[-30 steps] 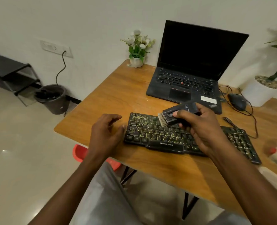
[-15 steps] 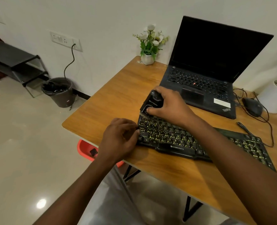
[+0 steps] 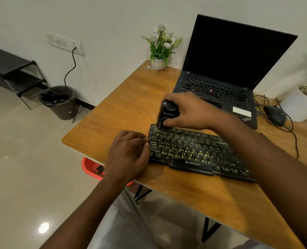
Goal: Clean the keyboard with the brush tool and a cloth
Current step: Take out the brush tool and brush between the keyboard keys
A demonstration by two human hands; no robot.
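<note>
keyboard [image 3: 194, 150] | left hand [image 3: 129, 155] steadying its edge | right hand [image 3: 190, 112] clamps brush tool [image 3: 168, 114]

Both forearms are bare, with no sleeve, watch, ring or band showing on either. The left hand [image 3: 129, 153] and right hand [image 3: 190, 112] are gloveless. Light grey trousers [image 3: 120, 229] cover the lap at the lower centre of the frame.

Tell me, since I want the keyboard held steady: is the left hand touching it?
Touching. The head view shows the left hand resting on the table with its fingertips pressed against the left end of the keyboard, no gap showing.
</note>
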